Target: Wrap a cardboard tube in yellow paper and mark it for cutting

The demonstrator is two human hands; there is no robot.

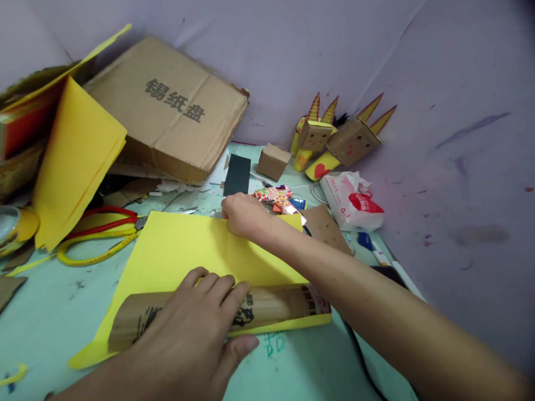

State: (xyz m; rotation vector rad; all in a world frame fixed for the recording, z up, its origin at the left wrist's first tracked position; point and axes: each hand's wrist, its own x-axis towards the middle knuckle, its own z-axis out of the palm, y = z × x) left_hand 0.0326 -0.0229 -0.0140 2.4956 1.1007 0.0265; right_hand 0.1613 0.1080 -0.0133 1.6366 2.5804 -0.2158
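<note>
While the left hand [202,315] presses flat on the brown tube [264,308], the right hand [243,214] pinches the yellow paper's [187,250] far edge; the tube looks barely wrapped.

Craft corner — scissors [100,232], cardboard figures [340,141].

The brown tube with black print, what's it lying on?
The brown tube lies on a yellow paper sheet spread on the pale green table. The left hand covers its middle; the right hand presses the sheet's far edge.
</note>
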